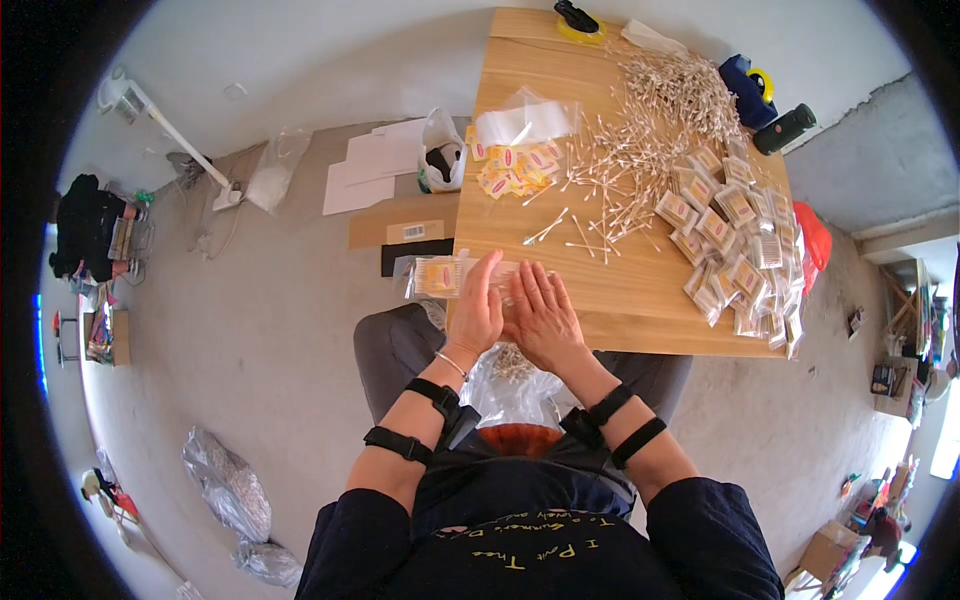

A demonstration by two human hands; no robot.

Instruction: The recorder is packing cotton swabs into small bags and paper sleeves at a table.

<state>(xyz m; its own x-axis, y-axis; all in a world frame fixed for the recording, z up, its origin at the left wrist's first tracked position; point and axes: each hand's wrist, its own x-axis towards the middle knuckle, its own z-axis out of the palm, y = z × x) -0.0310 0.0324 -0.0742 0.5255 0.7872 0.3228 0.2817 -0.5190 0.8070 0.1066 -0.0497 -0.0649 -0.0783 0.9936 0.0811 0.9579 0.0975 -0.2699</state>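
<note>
My left hand (478,312) is at the near left corner of the wooden table (630,310), turned on edge with its fingers stretched out. Beside it my right hand (546,318) lies with straight, flat fingers. Pale cotton swabs (508,268) show between the fingertips of both hands; what lies under the palms is hidden. Just left of my left hand is a clear packet of cotton swabs (438,277) with a yellow card. Farther up the table are loose cotton swabs (610,180), yellow printed cards (515,172) and clear plastic bags (522,124).
Filled swab packets (735,225) are heaped at the table's right. A dark cylinder (785,130), tape dispenser (752,90) and yellow tape roll (580,28) stand at the far side. A white bag (442,150) and cardboard (400,222) lie left. A plastic bag (510,385) rests on my lap.
</note>
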